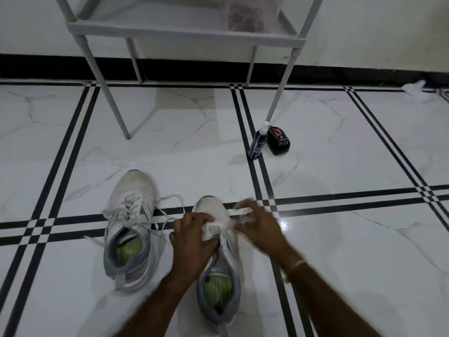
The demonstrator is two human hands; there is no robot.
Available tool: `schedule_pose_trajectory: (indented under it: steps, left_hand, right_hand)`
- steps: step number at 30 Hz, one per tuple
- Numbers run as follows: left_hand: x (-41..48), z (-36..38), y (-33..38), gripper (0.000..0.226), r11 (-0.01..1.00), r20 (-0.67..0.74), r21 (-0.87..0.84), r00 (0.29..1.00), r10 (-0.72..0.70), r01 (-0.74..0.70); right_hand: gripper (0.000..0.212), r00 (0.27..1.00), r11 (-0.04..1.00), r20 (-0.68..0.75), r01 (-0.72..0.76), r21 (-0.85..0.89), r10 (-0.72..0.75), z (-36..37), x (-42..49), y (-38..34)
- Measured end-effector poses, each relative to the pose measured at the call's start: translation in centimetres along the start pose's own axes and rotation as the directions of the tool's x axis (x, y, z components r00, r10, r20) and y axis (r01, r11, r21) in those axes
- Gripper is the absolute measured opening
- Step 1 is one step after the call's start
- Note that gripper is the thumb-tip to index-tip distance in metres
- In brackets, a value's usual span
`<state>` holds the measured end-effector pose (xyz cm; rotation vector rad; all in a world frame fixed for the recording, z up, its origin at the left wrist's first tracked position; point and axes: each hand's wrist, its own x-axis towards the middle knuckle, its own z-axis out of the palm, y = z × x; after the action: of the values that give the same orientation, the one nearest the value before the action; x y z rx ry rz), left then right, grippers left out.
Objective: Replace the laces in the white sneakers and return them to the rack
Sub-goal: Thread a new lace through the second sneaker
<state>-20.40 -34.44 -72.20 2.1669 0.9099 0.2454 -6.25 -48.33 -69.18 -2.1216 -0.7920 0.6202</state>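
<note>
Forearms reach in from the near edge, both hands busy over the nearer sneaker, which sits on the marble floor with its toe pointing toward the wall. The left hand has its fingers curled tight around the white upper by the tongue, holding the shoe. The right hand, a pale band on its wrist, is at the shoe's right side near the toe, fingers bent and spread. A white lace smears across by its fingertips, but the blur is too strong for me to tell whether it pinches the lace.

Just to the left stands the second sneaker, toe also away, its loose laces trailing onto the tiles and a green insole showing inside.

Farther off, a blue spray bottle stands upright just beside a black container with a red ring on top, both near a front leg of the grey rack. A clear tub of brownish things rests on its shelf. Something white and crumpled lies by the black skirting at far right.
</note>
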Motion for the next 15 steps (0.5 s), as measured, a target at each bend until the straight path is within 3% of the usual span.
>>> schedule_pose_trajectory:
  steps: [1,3,4,5,6,7,8,9,10,11,12,13,15]
  left_hand:
    - [0.0,-0.1,0.0,0.046,1.000,0.006,-0.015,1.000,0.004,-0.004]
    - [-0.1,-0.4,-0.1,0.057,0.998,0.018,-0.064,1.000,0.000,0.001]
    - [-0.2,-0.6,-0.3,0.060,0.997,0.022,-0.079,1.000,0.006,-0.004]
    - [-0.2,-0.7,-0.5,0.062,0.996,0.025,-0.085,1.000,0.012,-0.010]
    - [-0.2,-0.9,-0.7,0.064,0.996,0.026,-0.089,1.000,0.012,-0.009]
    - [-0.3,-0.9,-0.9,0.064,0.995,0.024,-0.095,1.000,0.010,-0.007]
    - [-0.3,-1.0,-1.0,0.065,0.994,0.022,-0.106,1.000,0.008,-0.006]
    - [-0.3,-1.0,-1.0,0.065,0.993,0.023,-0.116,1.000,0.015,-0.012]
    - [-0.3,-0.9,-1.0,0.065,0.993,0.026,-0.119,0.999,0.021,-0.018]
    - [-0.3,-0.9,-0.9,0.064,0.993,0.030,-0.117,0.999,0.025,-0.022]
    - [-0.2,-0.9,-0.8,0.064,0.993,0.033,-0.115,0.999,0.021,-0.017]
    - [-0.2,-0.9,-0.7,0.064,0.993,0.034,-0.114,0.999,0.016,-0.012]
    - [-0.3,-0.8,-0.6,0.065,0.995,0.036,-0.101,0.999,0.013,-0.010]
  right_hand:
    - [0.022,0.998,0.988,0.050,0.040,-0.152,-0.032,1.6,-0.3,0.6]
    - [0.021,0.996,0.987,0.010,0.090,-0.135,-0.090,3.3,-0.5,1.2]
    - [0.022,0.996,0.998,-0.066,0.064,0.030,-0.061,3.1,-0.2,1.3]
    - [0.022,0.986,0.955,-0.151,-0.017,0.297,0.065,2.0,0.1,1.0]
    - [0.023,0.959,0.781,-0.171,-0.072,0.620,0.224,0.7,0.4,0.6]
    - [0.025,0.931,0.533,-0.131,-0.076,0.843,0.340,-0.5,0.8,0.2]
    - [0.027,0.919,0.359,-0.085,-0.064,0.931,0.384,-1.6,0.8,-0.3]
    - [0.027,0.917,0.348,-0.075,-0.073,0.934,0.393,-2.4,0.9,-0.7]
    - [0.026,0.930,0.469,-0.093,-0.091,0.878,0.355,-2.7,1.0,-0.8]
    - [0.023,0.958,0.683,-0.123,-0.090,0.725,0.257,-2.7,1.0,-1.0]
    - [0.020,0.985,0.867,-0.110,-0.059,0.495,0.130,-2.0,0.8,-0.9]
    - [0.021,0.999,0.978,-0.040,-0.020,0.209,0.028,-1.0,0.4,-0.6]
    - [0.028,0.993,0.957,0.094,0.092,-0.276,-0.069,1.1,-0.1,0.4]
